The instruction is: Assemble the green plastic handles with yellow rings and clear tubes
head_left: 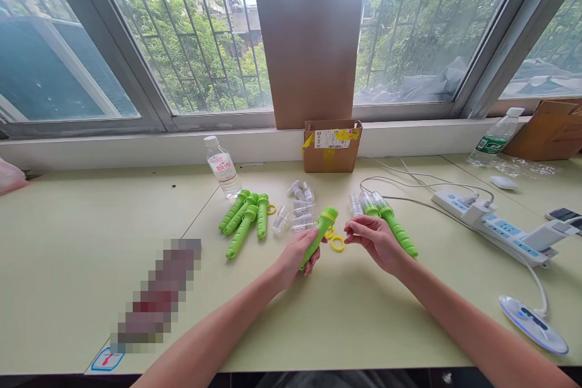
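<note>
My left hand (295,256) is wrapped round a green ribbed handle (318,236), its threaded end tilted up and to the right. Just right of it, my right hand (373,241) has its fingertips pinched together; whatever they hold, if anything, is too small to make out. Yellow rings (337,244) lie on the table between the hands. Several green handles (242,231) rest to the left, beside another yellow ring (271,209). Clear plastic tubes (303,208) are grouped beyond my left hand. Past my right hand lie green handles with clear tubes (399,231), partly hidden by it.
A water bottle (224,168) and a small cardboard box (331,160) stand at the back. On the right are a power strip (498,227), cables, a white oval device (533,324) and another bottle (493,139). A blurred patch (159,297) covers something at left.
</note>
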`<state>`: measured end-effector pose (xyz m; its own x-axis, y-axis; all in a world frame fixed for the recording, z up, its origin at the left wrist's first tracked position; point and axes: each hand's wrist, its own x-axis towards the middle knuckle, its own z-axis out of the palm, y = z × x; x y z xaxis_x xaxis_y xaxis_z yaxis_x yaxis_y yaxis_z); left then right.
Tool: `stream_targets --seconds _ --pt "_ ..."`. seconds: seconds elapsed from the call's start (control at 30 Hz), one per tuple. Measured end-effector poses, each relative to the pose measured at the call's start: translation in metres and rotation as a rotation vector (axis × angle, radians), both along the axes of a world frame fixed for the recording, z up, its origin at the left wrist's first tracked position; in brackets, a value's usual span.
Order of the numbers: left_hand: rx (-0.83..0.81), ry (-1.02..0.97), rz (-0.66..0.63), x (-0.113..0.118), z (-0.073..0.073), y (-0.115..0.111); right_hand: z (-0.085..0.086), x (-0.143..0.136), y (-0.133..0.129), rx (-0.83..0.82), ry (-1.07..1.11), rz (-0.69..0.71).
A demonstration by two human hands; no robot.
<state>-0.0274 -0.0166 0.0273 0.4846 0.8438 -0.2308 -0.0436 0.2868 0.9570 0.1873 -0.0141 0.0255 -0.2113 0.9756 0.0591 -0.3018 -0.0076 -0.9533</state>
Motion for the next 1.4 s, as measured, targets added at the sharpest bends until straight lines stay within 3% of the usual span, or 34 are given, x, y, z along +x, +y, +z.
stream_targets --seconds 0.47,1.4 --pt "-0.012 0.010 0.003 0.0005 0.0001 -0.0009 0.0009 0.0008 -0.0011 0.000 0.182 0.193" --pt "0.007 0.023 0.016 -0.0001 0.0010 -0.0022 -0.0002 -0.0024 -0.0007 -0.017 0.028 0.108"
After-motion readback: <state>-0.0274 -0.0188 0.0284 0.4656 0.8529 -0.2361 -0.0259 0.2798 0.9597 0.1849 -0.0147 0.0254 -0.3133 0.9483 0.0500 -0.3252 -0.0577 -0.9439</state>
